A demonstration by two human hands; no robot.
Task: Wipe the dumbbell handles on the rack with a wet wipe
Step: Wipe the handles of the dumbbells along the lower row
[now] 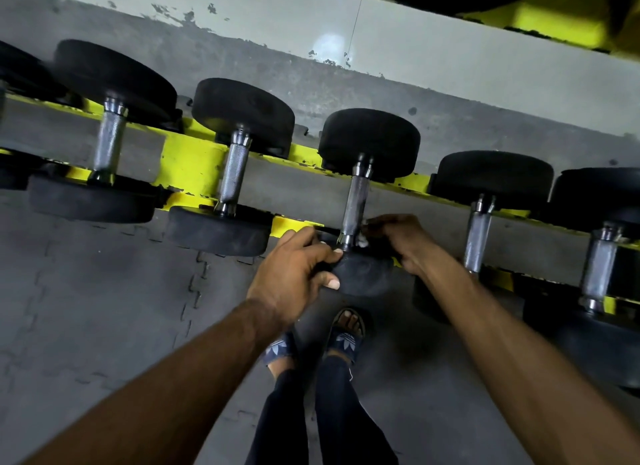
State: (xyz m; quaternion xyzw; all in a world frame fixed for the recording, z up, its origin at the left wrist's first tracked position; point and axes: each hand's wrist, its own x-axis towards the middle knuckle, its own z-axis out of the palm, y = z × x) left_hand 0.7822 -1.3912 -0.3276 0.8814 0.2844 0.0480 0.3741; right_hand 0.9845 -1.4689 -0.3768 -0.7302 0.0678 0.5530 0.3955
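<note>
**Steadying and wiping the middle handle**

A scuffed grey wall [450,66] and grey floor mats [86,308] lay behind a yellow rack [194,163] that cradled black dumbbells [242,114] by their heads, leaving each knurled bar bare for cleaning; from my remote seat I watched the left hand [294,270] curl thumb and fingers round the near head [367,274] of the middle dumbbell [369,142], which I judged was meant to stop it rolling; the right hand [401,239] pinched a small white wet wipe [362,241] against the near end of that handle [356,201], just above the collar; the neighbouring handle [478,236] to its right stood untouched, so I judged the job partway done at most.
</note>
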